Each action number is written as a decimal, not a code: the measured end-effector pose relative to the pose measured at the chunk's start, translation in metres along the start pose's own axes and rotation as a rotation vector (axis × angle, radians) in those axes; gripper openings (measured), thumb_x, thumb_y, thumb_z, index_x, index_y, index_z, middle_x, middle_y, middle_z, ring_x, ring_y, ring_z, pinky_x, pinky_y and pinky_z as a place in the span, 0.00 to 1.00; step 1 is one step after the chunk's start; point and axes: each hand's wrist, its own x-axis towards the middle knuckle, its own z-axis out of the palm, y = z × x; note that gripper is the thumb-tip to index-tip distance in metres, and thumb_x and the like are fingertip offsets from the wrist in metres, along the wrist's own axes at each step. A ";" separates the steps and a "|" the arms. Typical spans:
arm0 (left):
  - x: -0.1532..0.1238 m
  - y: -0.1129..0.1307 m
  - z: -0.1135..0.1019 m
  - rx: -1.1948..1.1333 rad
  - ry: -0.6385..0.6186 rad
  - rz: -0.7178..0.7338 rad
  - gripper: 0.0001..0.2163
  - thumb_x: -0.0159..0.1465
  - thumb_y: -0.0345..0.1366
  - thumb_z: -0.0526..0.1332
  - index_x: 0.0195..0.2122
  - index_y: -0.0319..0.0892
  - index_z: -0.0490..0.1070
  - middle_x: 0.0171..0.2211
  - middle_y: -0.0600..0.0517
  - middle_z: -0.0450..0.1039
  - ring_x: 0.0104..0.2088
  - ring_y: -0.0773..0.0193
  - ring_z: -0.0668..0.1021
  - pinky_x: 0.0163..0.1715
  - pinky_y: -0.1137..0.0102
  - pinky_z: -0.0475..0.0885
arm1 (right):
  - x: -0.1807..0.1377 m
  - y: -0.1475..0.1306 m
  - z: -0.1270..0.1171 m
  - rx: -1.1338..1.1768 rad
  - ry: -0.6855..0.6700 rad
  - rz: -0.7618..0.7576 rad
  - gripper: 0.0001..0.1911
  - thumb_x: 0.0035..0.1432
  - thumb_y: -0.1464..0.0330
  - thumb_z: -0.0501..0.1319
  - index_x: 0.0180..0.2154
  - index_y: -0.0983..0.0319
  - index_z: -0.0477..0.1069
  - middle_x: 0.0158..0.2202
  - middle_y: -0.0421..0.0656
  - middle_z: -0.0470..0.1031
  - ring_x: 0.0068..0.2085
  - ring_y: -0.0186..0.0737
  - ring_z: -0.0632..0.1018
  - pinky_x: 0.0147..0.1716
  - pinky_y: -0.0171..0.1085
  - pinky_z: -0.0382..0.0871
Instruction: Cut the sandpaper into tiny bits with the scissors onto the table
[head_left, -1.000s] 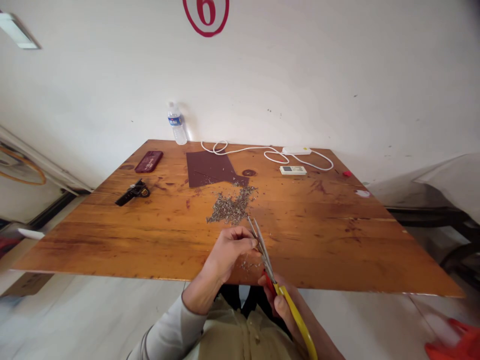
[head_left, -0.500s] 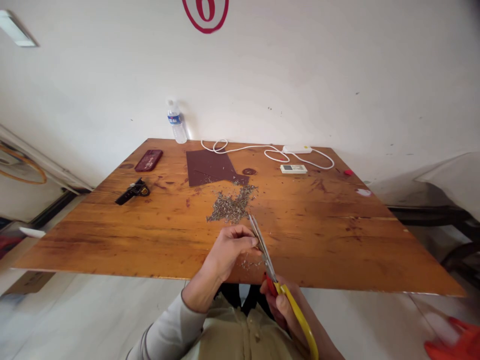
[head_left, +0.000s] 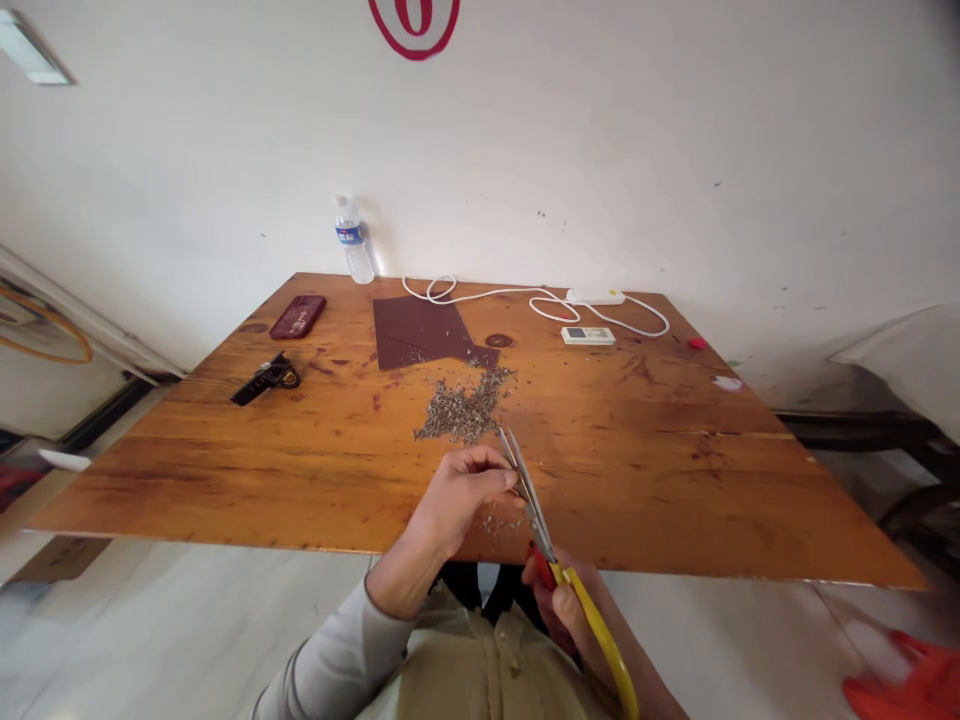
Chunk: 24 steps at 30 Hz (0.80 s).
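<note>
My right hand (head_left: pixel 574 615) is wrapped round the yellow and red handles of a pair of scissors (head_left: pixel 551 560); the blades point away from me and stand slightly apart. My left hand (head_left: pixel 457 495) is pinched beside the blades, holding something too small to make out. Small grey snippets (head_left: pixel 499 522) lie on the table below the blades. A larger pile of grey cuttings (head_left: pixel 465 410) sits just beyond, near a dark maroon sheet (head_left: pixel 420 332).
On the wooden table (head_left: pixel 675 470) lie a maroon phone case (head_left: pixel 298 316), a black tool (head_left: pixel 264 379), a water bottle (head_left: pixel 353 240), a white cable with power strip (head_left: pixel 592 297) and a small remote (head_left: pixel 587 336). Something red (head_left: pixel 911 690) shows at the lower right.
The scissor blades closed half a second ago and now stand slightly apart again. Both hands stay in place at the table's near edge.
</note>
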 end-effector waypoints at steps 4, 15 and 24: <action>-0.001 0.001 0.001 0.011 0.001 0.003 0.15 0.41 0.41 0.82 0.21 0.40 0.80 0.22 0.54 0.76 0.25 0.66 0.76 0.33 0.67 0.79 | -0.002 0.007 0.001 0.015 -0.035 0.017 0.32 0.60 0.35 0.64 0.36 0.58 0.75 0.21 0.32 0.56 0.20 0.33 0.53 0.18 0.34 0.51; 0.005 -0.039 -0.047 0.551 0.174 0.122 0.05 0.56 0.37 0.69 0.24 0.44 0.81 0.19 0.57 0.71 0.22 0.66 0.69 0.26 0.69 0.64 | 0.003 0.016 0.006 0.194 0.054 0.110 0.36 0.62 0.32 0.64 0.39 0.60 0.74 0.24 0.32 0.61 0.22 0.32 0.59 0.20 0.33 0.56; -0.028 -0.075 -0.058 1.141 0.041 0.426 0.12 0.61 0.21 0.65 0.27 0.45 0.80 0.32 0.50 0.81 0.38 0.58 0.79 0.41 0.65 0.71 | 0.005 -0.008 0.014 0.213 0.154 0.205 0.43 0.45 0.24 0.66 0.31 0.58 0.70 0.19 0.30 0.61 0.18 0.29 0.59 0.17 0.32 0.56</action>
